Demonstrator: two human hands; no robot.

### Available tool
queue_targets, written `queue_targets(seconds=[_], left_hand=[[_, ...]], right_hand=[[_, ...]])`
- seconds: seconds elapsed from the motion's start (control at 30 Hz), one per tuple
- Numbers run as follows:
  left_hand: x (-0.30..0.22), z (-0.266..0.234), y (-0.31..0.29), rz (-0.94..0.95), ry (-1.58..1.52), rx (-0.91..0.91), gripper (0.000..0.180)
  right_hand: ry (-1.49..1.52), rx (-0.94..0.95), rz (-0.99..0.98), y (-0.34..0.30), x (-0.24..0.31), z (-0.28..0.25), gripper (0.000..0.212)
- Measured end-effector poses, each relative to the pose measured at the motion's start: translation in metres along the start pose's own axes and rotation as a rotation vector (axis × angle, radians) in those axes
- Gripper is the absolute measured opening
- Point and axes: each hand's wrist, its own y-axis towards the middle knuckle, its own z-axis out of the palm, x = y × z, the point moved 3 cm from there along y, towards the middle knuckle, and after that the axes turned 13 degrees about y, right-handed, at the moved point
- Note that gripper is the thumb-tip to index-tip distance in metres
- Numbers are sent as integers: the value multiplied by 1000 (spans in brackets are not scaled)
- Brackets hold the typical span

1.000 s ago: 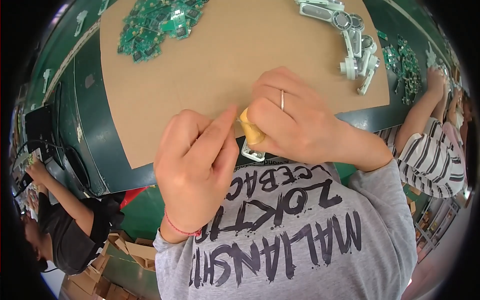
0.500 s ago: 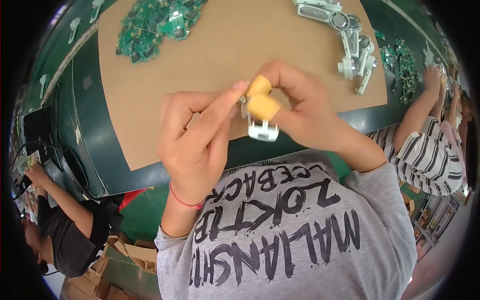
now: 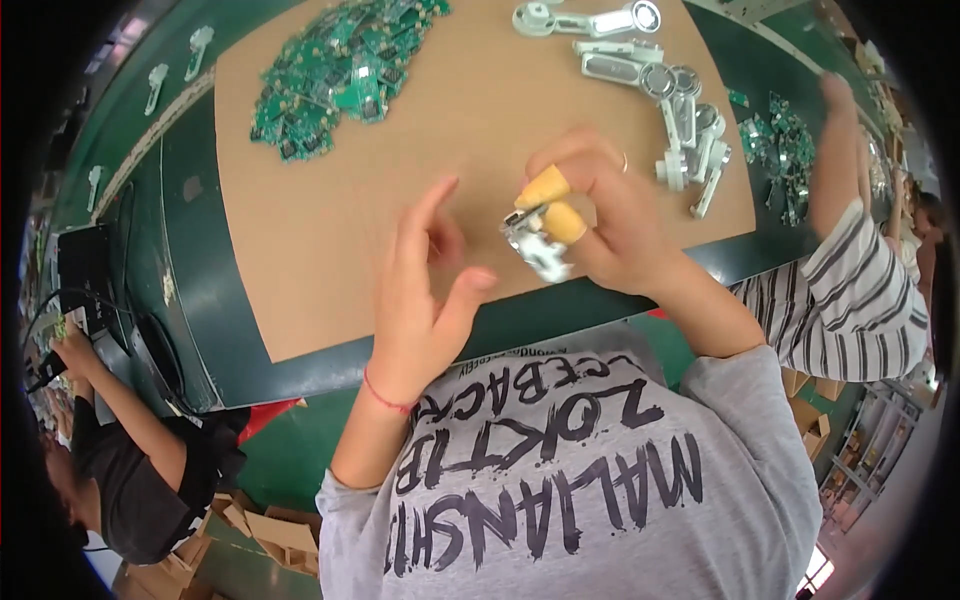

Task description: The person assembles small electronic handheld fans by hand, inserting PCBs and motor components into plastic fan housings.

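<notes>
My right hand (image 3: 615, 225) grips a small white-and-silver housing part (image 3: 540, 250) between thumb and forefinger, both covered by yellow finger cots. The part hangs tilted toward the lower right, and its lower end is blurred. To the left of it, my left hand (image 3: 415, 300) is apart from the part, thumb and fingers spread with nothing between them. Both hands are above the near half of a brown cardboard sheet (image 3: 320, 230).
Green circuit boards (image 3: 320, 80) are heaped at the sheet's far left. White-and-grey jointed arm parts (image 3: 620, 68) lie along its far right. More boards (image 3: 780, 145) rest on the dark green table (image 3: 215, 310) near a co-worker's striped sleeve (image 3: 870, 300). Another person (image 3: 140, 460) sits at left.
My left hand has let go of the part and drawn back to the left, opening its fingers. My right hand has turned the part and shifted slightly right. The view has shifted too.
</notes>
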Motion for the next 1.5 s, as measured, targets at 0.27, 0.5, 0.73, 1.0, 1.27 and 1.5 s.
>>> queue_targets(seconds=[0.27, 0.5, 0.73, 1.0, 1.27, 1.5], left_hand=[[2, 42, -12, -758, -1573, 533, 41], [9, 42, -9, -499, -1720, 524, 39], [6, 7, 14, -275, -930, -95, 41], [-3, 10, 10, 11, -745, -175, 49], [-8, 8, 12, -114, -660, -220, 47], [-11, 6, 13, -149, -643, -247, 45]], right_hand=[[-312, 356, -571, 12, 23, 20, 14], [-434, 408, -495, 28, 39, 2, 17], [-391, 549, 446, 20, -1, -25, 15], [648, -7, 749, -6, 4, 12, 12], [288, -37, 509, -10, 3, 16, 12], [82, 64, 414, -6, 5, 17, 13]])
